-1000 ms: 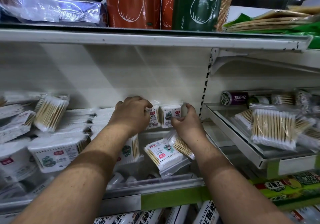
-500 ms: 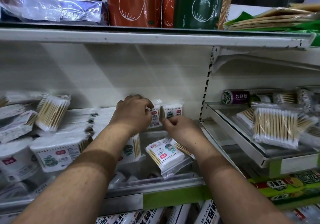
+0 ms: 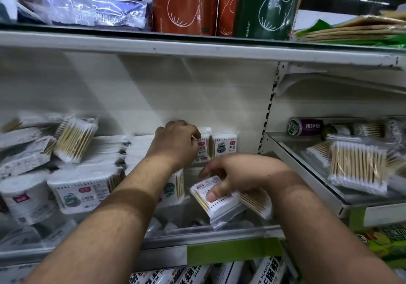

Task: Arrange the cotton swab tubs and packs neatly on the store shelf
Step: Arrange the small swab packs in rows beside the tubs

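Observation:
My left hand (image 3: 175,143) grips an upright cotton swab pack (image 3: 203,149) at the back of the shelf, beside another standing pack (image 3: 225,144). My right hand (image 3: 239,174) grips a flat swab pack (image 3: 214,198) lying tilted near the shelf front, thumb on its label. A second loose pack (image 3: 257,202) lies under my right wrist. A larger boxed pack (image 3: 81,188) and a round tub (image 3: 24,198) sit to the left, with a tilted pack (image 3: 75,138) above them.
A clear front rail (image 3: 211,233) edges the shelf (image 3: 232,255). To the right a glass shelf (image 3: 307,174) carries more swab packs (image 3: 357,167) and a purple can (image 3: 305,126). Bag rolls stand on the upper shelf (image 3: 197,48).
My right hand left the standing packs at the back, dropped toward the shelf front and took hold of the flat pack. My left hand stayed on the upright pack.

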A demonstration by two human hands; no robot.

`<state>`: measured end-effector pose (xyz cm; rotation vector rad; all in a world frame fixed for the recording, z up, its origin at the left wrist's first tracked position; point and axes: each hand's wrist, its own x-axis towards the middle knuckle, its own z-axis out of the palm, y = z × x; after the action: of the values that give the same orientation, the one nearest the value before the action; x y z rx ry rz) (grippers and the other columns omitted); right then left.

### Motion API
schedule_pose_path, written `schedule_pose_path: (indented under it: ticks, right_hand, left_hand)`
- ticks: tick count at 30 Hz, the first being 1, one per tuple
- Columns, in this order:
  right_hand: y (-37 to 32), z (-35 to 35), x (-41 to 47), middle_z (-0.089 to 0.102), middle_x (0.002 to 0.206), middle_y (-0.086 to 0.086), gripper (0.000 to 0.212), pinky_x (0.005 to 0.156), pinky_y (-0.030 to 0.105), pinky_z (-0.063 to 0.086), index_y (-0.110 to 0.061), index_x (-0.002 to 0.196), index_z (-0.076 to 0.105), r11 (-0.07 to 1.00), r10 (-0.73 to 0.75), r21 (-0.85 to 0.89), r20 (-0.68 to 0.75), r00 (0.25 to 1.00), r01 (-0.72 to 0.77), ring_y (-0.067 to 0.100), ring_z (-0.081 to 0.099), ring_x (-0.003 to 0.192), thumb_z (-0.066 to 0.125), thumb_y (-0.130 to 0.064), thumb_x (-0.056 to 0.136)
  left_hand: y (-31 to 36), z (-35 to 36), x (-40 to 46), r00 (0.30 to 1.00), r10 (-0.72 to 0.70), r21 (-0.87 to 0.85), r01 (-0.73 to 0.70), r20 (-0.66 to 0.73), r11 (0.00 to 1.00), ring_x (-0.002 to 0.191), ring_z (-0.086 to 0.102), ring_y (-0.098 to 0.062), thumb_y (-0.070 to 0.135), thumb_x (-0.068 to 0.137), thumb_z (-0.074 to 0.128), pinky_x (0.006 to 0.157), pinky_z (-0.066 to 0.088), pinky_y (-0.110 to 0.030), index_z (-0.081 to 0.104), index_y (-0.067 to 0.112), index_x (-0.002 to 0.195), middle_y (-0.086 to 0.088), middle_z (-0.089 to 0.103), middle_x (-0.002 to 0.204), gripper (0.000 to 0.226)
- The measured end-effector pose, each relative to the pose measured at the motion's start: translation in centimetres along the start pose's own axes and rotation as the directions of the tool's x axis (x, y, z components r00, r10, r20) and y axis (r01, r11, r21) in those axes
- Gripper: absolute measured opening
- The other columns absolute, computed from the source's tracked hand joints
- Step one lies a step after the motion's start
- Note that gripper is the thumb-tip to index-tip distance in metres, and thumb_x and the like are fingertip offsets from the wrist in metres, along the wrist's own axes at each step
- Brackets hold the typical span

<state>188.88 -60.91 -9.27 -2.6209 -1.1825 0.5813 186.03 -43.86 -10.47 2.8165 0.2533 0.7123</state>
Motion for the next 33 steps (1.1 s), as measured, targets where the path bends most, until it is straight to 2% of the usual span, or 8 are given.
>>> schedule_pose_path:
  ticks: [3,6,9,12,19,23,27,33]
  right_hand:
    - [0.3,0.3,0.3,0.062,0.112,-0.017,0.048,0.088,0.034,0.052,-0.038,0.118,0.060,0.993,-0.042,0.104,-0.080,0.996,0.050,0.007,0.061,0.096,0.081,-0.038,0.075]
    - [0.2,0.1,0.6,0.057,0.107,-0.016,0.042,0.079,0.028,0.053,-0.035,0.107,0.060,0.976,-0.029,0.196,-0.334,0.942,0.099,0.006,0.061,0.092,0.084,-0.031,0.073]
    - [0.0,0.3,1.9,0.052,0.113,-0.010,0.046,0.087,0.035,0.051,-0.031,0.109,0.057,0.986,0.037,0.158,-0.549,0.835,0.059,0.012,0.056,0.100,0.084,-0.031,0.072]
    - [-0.6,0.9,3.8,0.049,0.117,-0.002,0.043,0.088,0.038,0.048,-0.028,0.106,0.055,0.998,0.062,0.040,-0.639,0.767,-0.048,0.022,0.051,0.110,0.083,-0.033,0.073]
    - [-0.9,1.7,6.2,0.054,0.115,0.003,0.032,0.084,0.031,0.041,-0.022,0.103,0.061,1.000,0.028,0.024,-0.716,0.697,-0.016,0.025,0.050,0.110,0.079,-0.026,0.076]
    - [0.0,0.4,5.3,0.060,0.111,-0.002,0.021,0.077,0.023,0.042,-0.026,0.102,0.068,0.981,0.045,0.174,-0.626,0.778,0.084,0.020,0.061,0.102,0.073,-0.018,0.083]
    - [0.8,0.3,3.5,0.070,0.109,0.003,0.035,0.086,0.039,0.057,-0.030,0.115,0.064,0.879,0.065,0.432,-0.527,0.847,0.201,0.019,0.068,0.097,0.056,-0.004,0.092]
    - [2.9,0.0,0.1,0.066,0.108,-0.015,0.021,0.075,0.020,0.044,-0.034,0.115,0.063,0.953,0.133,0.297,-0.590,0.796,0.061,0.003,0.061,0.094,0.057,-0.028,0.095]
  left_hand:
    - [0.0,0.0,0.0,1.000,0.000,-0.001,0.000,0.003,1.000,0.119,0.045,-0.018,0.019,0.089,0.046,0.101,0.035,-0.039,0.066,0.028,0.113,0.004,0.058,0.125,0.033]
    - [-0.1,0.0,0.1,1.000,-0.013,-0.016,0.013,0.013,1.000,0.121,0.044,-0.019,0.015,0.089,0.045,0.101,0.035,-0.038,0.065,0.028,0.114,0.003,0.058,0.127,0.035]
    - [0.0,0.0,0.2,1.000,-0.019,-0.028,0.019,-0.008,0.999,0.120,0.046,-0.020,0.016,0.092,0.042,0.101,0.037,-0.039,0.062,0.027,0.119,0.002,0.058,0.128,0.035]
    - [0.1,0.0,0.2,0.999,-0.027,-0.053,0.026,-0.022,0.998,0.120,0.048,-0.020,0.015,0.092,0.039,0.101,0.038,-0.040,0.059,0.026,0.122,0.003,0.059,0.128,0.038]
    - [0.0,-0.4,-0.2,1.000,-0.025,-0.070,0.026,0.011,0.997,0.116,0.050,-0.018,0.018,0.082,0.052,0.099,0.039,-0.037,0.060,0.030,0.117,0.007,0.060,0.121,0.037]
    - [-0.2,-0.2,-0.2,1.000,-0.011,-0.054,0.012,0.003,0.998,0.115,0.050,-0.016,0.031,0.083,0.056,0.097,0.039,-0.037,0.063,0.034,0.109,0.010,0.060,0.115,0.027]
    - [-0.3,-0.1,-0.1,1.000,-0.015,-0.081,0.015,0.003,0.997,0.109,0.051,-0.012,0.043,0.079,0.067,0.094,0.038,-0.034,0.063,0.037,0.107,0.015,0.059,0.110,0.028]
    - [-0.3,0.1,0.0,1.000,0.015,-0.069,-0.017,-0.027,0.997,0.109,0.048,-0.012,0.029,0.086,0.065,0.096,0.041,-0.038,0.069,0.032,0.111,0.014,0.061,0.108,0.025]
